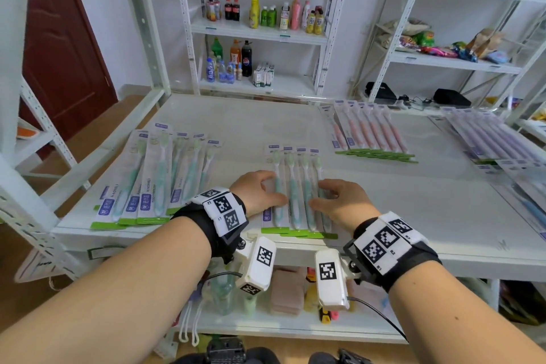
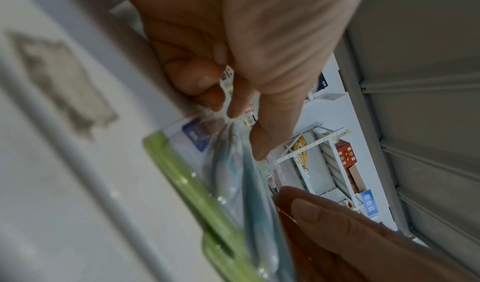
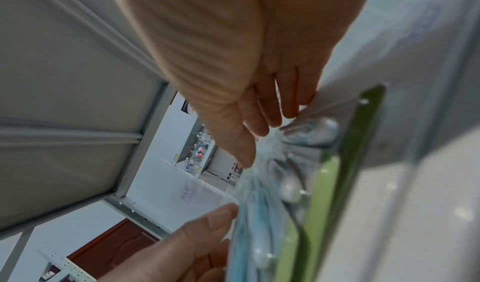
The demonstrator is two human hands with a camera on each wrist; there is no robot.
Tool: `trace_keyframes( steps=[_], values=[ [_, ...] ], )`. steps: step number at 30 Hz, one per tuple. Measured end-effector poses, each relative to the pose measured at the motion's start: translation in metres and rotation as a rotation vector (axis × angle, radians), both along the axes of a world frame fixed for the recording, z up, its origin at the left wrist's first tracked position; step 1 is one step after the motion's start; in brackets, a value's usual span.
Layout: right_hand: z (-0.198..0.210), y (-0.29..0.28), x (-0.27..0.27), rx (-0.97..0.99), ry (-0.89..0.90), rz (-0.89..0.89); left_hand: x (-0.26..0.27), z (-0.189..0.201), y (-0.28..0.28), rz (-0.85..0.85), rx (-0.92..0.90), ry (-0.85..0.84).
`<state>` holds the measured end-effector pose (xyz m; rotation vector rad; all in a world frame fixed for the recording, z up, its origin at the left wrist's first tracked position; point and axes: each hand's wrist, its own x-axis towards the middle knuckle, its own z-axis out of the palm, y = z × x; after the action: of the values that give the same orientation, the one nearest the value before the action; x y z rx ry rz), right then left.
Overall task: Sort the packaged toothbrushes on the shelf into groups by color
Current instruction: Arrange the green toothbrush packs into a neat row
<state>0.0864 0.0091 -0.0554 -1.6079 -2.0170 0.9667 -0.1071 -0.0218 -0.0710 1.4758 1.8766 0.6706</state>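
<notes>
White shelf [image 1: 236,118] bears toothbrush packs: two green groups [image 1: 153,180] [image 1: 295,195], pink [image 1: 372,133], purple [image 1: 496,139]

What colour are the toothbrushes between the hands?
Teal toothbrushes, in packs with green bottom strips; clearest in the head view.

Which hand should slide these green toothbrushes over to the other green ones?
Probably the left hand: it rests on the middle green toothbrushes on the side facing the other green group.

Shop: stocked drinks shelves [image 1: 257,29]
</notes>
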Motion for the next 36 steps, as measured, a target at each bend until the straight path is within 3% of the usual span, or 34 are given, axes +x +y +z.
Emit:
trace_keyframes(
  steps=[6,13,22,31,36],
  values=[
    [0.018,0.006,-0.021,0.067,0.072,0.022,-0.019,0.013,-0.017,0.143,0.081,-0.225],
    [0.028,-0.002,-0.096,0.062,0.173,0.149,-0.08,0.033,-0.058,0.396,0.269,-0.323],
    [0.02,-0.032,-0.196,0.035,0.049,0.391,-0.158,0.02,-0.114,0.649,0.304,-0.207],
    [0.019,-0.04,-0.252,0.068,-0.284,0.433,-0.183,0.009,-0.128,0.66,0.151,-0.099],
    [0.015,-0.032,-0.262,0.003,-0.34,0.438,-0.189,0.009,-0.128,0.669,0.122,-0.004]
  ],
)
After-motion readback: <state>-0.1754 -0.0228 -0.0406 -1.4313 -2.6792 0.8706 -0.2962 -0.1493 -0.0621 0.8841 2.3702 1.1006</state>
